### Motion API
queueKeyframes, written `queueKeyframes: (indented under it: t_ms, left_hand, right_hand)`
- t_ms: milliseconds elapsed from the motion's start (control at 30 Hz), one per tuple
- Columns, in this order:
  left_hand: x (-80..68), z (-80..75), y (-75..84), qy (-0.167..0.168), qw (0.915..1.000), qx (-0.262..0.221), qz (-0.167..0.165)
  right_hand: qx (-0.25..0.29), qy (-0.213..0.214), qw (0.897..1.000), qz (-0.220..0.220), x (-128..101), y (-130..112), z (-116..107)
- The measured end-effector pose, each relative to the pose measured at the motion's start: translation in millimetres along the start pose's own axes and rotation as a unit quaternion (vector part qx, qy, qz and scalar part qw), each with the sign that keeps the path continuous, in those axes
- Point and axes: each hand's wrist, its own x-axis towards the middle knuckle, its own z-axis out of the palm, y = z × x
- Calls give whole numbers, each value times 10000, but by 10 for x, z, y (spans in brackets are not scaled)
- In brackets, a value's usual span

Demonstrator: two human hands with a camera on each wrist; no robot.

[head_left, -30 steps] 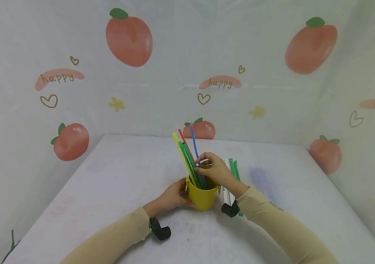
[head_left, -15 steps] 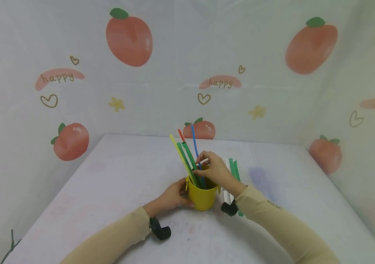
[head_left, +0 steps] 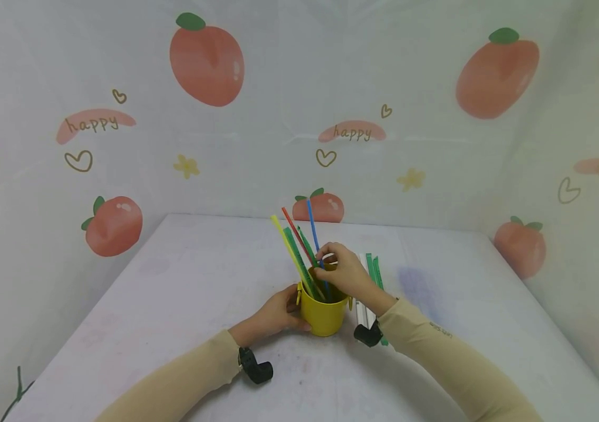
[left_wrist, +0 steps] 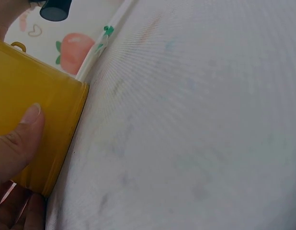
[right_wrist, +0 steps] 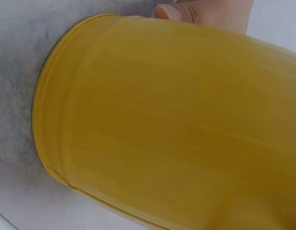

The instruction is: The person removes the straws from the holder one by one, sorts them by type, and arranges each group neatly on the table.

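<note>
Yellow cup (head_left: pixel 323 313) upright mid-bench (head_left: pixel 183 293). Straws inside: blue straw (head_left: pixel 312 225) near vertical, long axis rising away from person; red straw (head_left: pixel 295 227), yellow straw (head_left: pixel 285 241), green straws (head_left: pixel 295 249) lean up-left. Versus half second ago: red straw fanned further left, right hand slightly lower. Left hand (head_left: pixel 273 313) grips cup's left wall; right hand (head_left: pixel 344 272) above rim pinches blue straw. Green and white straws (head_left: pixel 373 272) flat on bench behind right hand.

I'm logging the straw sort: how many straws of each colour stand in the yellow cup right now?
Yellow straw: 1
Red straw: 1
Blue straw: 1
Green straws: 2
Total in the yellow cup: 5
</note>
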Motion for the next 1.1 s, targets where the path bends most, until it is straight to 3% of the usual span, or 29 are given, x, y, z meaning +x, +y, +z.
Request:
queueKeyframes:
  t_ms: [367, 533, 1100]
  left_hand:
    - [15, 18, -33, 48, 9999, 3, 95]
    - [18, 18, -28, 68, 9999, -10, 84]
    - [-14, 9, 2, 46, 9999, -116, 40]
  right_hand:
    - [551, 78, 9983, 195, -40, 18, -48]
    - [288, 328, 9990, 128, -46, 31, -53]
    - [681, 281, 9963, -447, -42, 71, -88]
